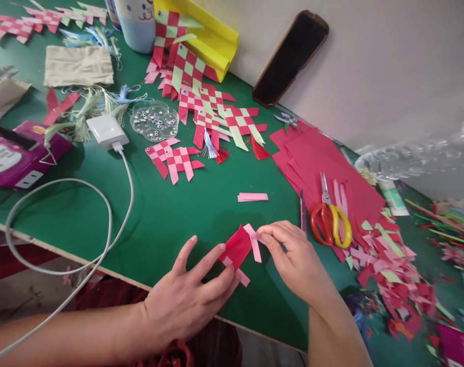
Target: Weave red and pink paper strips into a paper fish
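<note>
A small red paper piece (237, 246) with pink strips woven through it lies on the green table (201, 204) near the front edge. My left hand (189, 295) lies flat with spread fingers, pressing on the red piece's left side. My right hand (293, 255) pinches a pink strip (254, 240) at the piece's upper right corner. A loose folded pink strip (252, 197) rests a little farther back.
Orange and yellow scissors (330, 219) lie on red paper sheets (324, 163) to the right, above a heap of scraps (388, 275). Several woven paper fish (212, 109), a tray of googly eyes (154, 121), a charger with cable (107, 130), a phone (290, 57) and yellow paper (209, 35) are behind.
</note>
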Demonstrator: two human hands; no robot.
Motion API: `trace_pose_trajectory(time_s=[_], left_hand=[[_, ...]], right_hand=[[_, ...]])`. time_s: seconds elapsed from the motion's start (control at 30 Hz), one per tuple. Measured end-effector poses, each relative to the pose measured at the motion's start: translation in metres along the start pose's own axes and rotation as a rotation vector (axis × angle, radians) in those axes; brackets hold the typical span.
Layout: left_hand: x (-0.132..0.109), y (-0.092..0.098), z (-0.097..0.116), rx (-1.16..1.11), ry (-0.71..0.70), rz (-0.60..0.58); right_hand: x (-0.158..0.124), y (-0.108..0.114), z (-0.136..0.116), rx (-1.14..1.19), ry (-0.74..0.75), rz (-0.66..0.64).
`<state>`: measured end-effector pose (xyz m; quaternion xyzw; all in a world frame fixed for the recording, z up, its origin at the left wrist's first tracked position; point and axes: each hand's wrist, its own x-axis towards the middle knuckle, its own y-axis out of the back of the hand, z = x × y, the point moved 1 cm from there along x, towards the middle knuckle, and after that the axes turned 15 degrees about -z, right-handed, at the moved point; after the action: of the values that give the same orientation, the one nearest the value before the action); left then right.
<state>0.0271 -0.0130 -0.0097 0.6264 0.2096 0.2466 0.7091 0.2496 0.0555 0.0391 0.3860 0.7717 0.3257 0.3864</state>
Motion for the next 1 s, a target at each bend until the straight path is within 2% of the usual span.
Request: trace_pose_trajectory(time_s=[0.33, 0.6, 0.87, 1.0], left_hand=[[-0.001, 0.0, 0.0, 0.016, 0.002, -0.003], [0.0, 0.001, -0.001, 0.051, 0.012, 0.006], [0.001, 0.001, 0.0, 0.03, 0.006, 0.012], [0.0, 0.001, -0.001, 0.036, -0.004, 0.006]], right_hand=[[0.003, 0.002, 0.001, -0.049, -0.016, -0.073], [0.005, 0.007, -0.015, -0.051, 0.101, -0.133], [0.011, 0.011, -0.008, -0.118, -0.045, -0.064], [0.011, 0.014, -0.006, -0.055, -0.057, -0.109]])
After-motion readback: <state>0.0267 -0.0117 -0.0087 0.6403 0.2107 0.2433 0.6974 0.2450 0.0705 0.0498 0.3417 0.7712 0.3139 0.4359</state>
